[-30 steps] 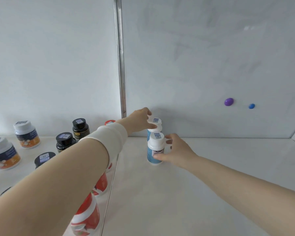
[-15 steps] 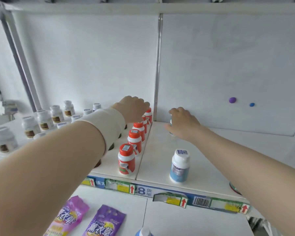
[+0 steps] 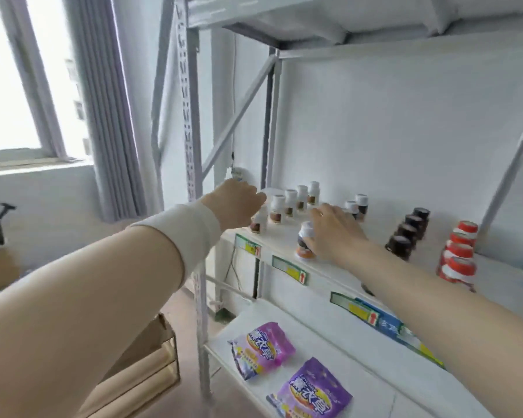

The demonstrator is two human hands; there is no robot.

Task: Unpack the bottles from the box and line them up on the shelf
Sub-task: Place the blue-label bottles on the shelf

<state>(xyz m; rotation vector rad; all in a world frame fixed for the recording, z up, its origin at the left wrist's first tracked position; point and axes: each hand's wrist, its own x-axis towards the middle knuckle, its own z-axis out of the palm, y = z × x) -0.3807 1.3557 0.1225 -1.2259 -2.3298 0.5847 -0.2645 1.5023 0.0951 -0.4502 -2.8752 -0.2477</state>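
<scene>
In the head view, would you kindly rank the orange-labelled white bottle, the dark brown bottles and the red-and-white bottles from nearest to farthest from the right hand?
1. The orange-labelled white bottle: right against the right hand, just left of it in the picture.
2. The dark brown bottles: a row to the hand's right.
3. The red-and-white bottles: a row further right still.

Purple bags (image 3: 313,390) read "薰衣草"; shelf tags (image 3: 296,271) bear red arrows.

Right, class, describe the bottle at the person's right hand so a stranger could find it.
Find the white shelf with rows of bottles. Near its front edge, against the right hand, is one white-capped bottle. Its label is orange at the bottom, unlike the brown-labelled row behind.
</scene>
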